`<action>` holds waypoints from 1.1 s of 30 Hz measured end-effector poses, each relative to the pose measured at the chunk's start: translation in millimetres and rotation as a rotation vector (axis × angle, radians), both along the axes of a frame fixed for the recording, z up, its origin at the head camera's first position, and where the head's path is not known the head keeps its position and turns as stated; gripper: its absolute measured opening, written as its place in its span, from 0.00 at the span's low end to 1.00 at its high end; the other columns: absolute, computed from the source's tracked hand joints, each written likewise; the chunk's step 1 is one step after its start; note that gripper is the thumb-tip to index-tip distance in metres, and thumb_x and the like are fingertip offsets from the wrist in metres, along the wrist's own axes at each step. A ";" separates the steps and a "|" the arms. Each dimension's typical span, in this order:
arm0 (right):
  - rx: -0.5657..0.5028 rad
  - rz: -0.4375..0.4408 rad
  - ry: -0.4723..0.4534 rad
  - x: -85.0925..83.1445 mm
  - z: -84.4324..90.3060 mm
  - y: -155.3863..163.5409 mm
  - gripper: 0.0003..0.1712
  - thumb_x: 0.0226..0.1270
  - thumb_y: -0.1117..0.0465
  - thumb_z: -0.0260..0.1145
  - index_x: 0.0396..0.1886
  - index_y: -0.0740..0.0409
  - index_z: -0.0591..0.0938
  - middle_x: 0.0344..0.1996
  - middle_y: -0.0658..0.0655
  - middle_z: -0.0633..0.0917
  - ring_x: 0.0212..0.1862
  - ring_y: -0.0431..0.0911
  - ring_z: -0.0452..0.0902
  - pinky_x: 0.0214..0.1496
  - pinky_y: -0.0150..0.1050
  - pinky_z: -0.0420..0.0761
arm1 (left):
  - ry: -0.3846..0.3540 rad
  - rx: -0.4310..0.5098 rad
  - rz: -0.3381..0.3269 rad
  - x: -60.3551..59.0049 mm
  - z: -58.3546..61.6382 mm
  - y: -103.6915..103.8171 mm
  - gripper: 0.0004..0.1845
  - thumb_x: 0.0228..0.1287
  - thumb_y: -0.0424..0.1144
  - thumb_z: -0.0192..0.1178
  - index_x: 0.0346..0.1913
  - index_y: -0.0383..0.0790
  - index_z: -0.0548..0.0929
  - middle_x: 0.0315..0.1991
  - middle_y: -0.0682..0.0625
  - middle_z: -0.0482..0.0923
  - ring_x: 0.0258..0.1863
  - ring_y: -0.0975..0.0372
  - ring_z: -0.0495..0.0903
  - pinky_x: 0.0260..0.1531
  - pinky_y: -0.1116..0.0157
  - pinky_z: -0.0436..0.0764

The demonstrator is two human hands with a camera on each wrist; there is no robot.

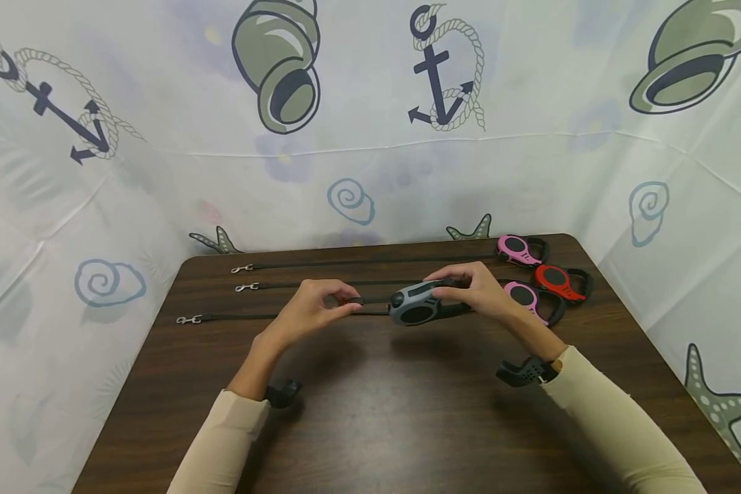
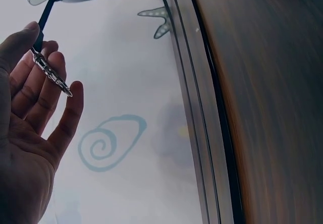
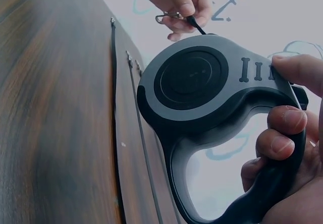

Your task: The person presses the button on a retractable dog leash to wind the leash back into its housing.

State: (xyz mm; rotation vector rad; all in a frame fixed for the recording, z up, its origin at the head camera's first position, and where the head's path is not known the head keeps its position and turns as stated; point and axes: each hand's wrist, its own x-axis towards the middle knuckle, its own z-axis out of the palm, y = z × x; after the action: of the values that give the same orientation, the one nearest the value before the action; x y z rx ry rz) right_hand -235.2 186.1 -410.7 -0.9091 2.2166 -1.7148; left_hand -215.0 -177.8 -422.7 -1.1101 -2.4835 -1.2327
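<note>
My right hand [image 1: 478, 291] grips the black handle of a grey retractable dog leash [image 1: 415, 305], raised over the table. In the right wrist view the leash's round casing [image 3: 242, 50] fills the middle, with the fingers wrapped round the handle loop and the thumb on the grey body. A short dark strap [image 2: 46, 14] runs from the casing to my left hand [image 1: 311, 309]. The left thumb and fingers pinch that strap just above its metal clip [image 2: 53, 75], which lies along the spread fingers.
Behind the hands, three more retractable leashes lie on the brown table [image 1: 370, 425]: a pink one [image 1: 519, 251], a red one [image 1: 552, 278] and another pink one [image 1: 523, 295]. Their straps stretch left to metal clips [image 1: 189, 320]. A patterned cloth [image 1: 370, 110] hangs behind the table.
</note>
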 end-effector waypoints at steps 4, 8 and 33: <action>-0.007 0.005 -0.016 0.6 -0.4 -5.3 0.18 0.72 0.65 0.70 0.58 0.66 0.87 0.47 0.64 0.88 0.39 0.49 0.84 0.46 0.41 0.89 | 0.005 0.014 -0.014 -1.1 -1.4 4.9 0.09 0.64 0.33 0.76 0.45 0.39 0.90 0.38 0.53 0.89 0.38 0.65 0.85 0.39 0.60 0.86; -0.016 0.008 -0.021 0.9 -1.4 -10.2 0.18 0.72 0.65 0.70 0.58 0.66 0.87 0.47 0.65 0.88 0.39 0.47 0.84 0.46 0.40 0.89 | -0.006 0.029 -0.025 -1.0 -2.0 8.6 0.09 0.65 0.33 0.76 0.46 0.39 0.90 0.38 0.52 0.89 0.38 0.64 0.86 0.38 0.51 0.87; -0.030 -0.047 -0.022 6.2 -5.8 -28.7 0.18 0.73 0.62 0.71 0.58 0.63 0.88 0.48 0.62 0.89 0.41 0.52 0.82 0.45 0.50 0.88 | -0.001 0.052 0.003 0.5 -5.9 24.6 0.08 0.63 0.34 0.77 0.43 0.39 0.91 0.33 0.55 0.88 0.33 0.66 0.84 0.30 0.63 0.82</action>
State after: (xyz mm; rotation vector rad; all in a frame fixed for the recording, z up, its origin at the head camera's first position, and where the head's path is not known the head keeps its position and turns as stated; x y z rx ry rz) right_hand -229.0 157.5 -416.4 -0.8465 2.2217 -1.7741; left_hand -214.5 -153.2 -428.6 -1.0925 -2.4379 -1.2894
